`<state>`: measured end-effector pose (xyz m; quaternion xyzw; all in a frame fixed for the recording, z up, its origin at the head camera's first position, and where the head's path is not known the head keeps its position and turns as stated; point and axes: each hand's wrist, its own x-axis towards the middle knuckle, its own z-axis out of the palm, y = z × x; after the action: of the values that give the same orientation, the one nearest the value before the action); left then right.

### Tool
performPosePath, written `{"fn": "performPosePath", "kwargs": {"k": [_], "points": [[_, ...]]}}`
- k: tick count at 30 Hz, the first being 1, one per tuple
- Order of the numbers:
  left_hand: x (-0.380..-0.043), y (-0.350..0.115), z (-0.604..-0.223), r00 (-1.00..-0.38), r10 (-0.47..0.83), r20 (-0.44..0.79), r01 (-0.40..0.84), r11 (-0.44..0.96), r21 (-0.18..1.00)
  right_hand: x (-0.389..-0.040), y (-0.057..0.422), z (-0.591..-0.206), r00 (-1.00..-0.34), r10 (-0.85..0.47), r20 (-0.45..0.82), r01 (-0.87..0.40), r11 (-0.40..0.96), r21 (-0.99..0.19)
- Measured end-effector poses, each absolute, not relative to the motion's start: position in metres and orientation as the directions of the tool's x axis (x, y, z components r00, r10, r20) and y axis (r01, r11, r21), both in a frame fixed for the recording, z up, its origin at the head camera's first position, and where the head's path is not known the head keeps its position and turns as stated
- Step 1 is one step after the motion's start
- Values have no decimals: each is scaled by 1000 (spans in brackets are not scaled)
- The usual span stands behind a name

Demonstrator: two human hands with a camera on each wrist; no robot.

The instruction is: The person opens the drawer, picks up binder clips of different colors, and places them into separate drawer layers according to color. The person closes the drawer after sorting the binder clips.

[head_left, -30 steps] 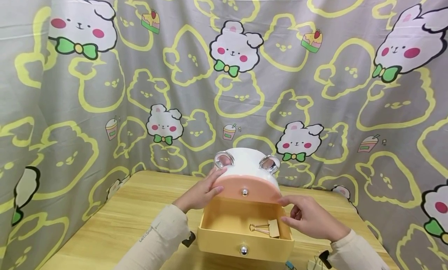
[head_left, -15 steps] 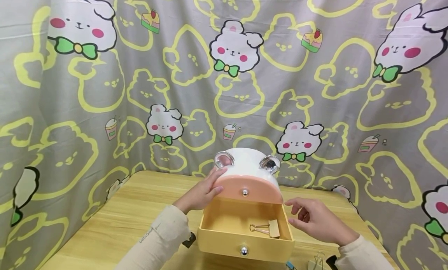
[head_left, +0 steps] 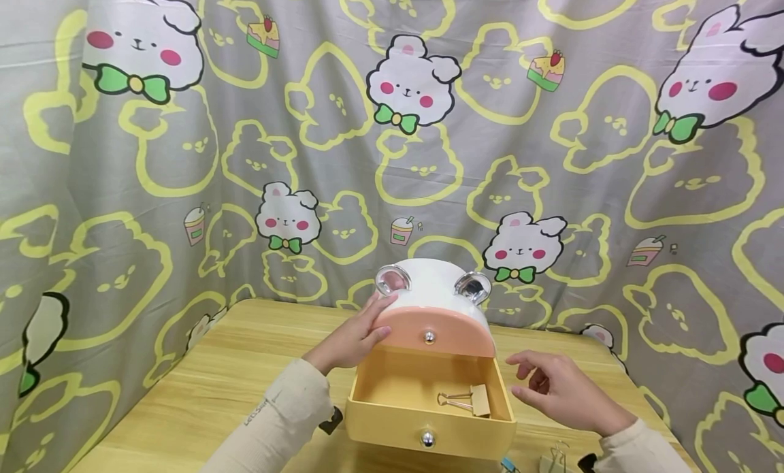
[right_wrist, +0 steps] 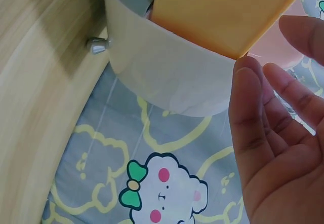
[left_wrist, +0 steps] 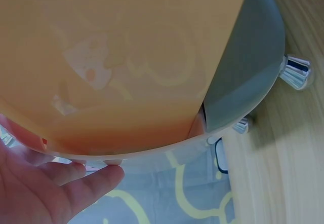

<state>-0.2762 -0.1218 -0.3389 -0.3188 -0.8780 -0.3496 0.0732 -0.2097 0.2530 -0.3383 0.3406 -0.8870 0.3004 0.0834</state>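
Note:
A small white drawer box (head_left: 431, 279) with two silvery round ears stands on the table. Its upper pink drawer (head_left: 404, 330) is closed, while the lower yellow drawer (head_left: 380, 425) is pulled well out. Inside the yellow drawer, toward its right side, lies a binder clip (head_left: 479, 400). My left hand (head_left: 346, 340) rests against the box's left side, its fingers (left_wrist: 93, 186) extended along the wall in the left wrist view. My right hand (head_left: 560, 391) hovers right of the yellow drawer with fingers loosely bent, holding nothing and apart from the drawer in the head view.
On the wooden table (head_left: 245, 364), close to the front edge of the head view, lie a blue clip (head_left: 508, 465) and a pale binder clip (head_left: 554, 459), both partly cut off. A patterned grey curtain (head_left: 343, 173) hangs behind and at both sides. Short silvery feet (right_wrist: 96, 45) support the box.
My right hand has drawn away from the box's right side, moving a little to the right. The left hand, the drawers and the binder clip in the drawer have stayed put.

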Motion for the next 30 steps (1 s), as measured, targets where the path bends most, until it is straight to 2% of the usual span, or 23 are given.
{"fn": "performPosePath", "kwargs": {"k": [9,30], "points": [[-276,-122,-339,-781,513,355,616,546,568,-210,261,-346,-791,-532,303,-606,613,-506],[-275,-123,-338,-776,516,363,624,546,559,-211,276,-361,-822,-519,236,-557,643,-526]]}}
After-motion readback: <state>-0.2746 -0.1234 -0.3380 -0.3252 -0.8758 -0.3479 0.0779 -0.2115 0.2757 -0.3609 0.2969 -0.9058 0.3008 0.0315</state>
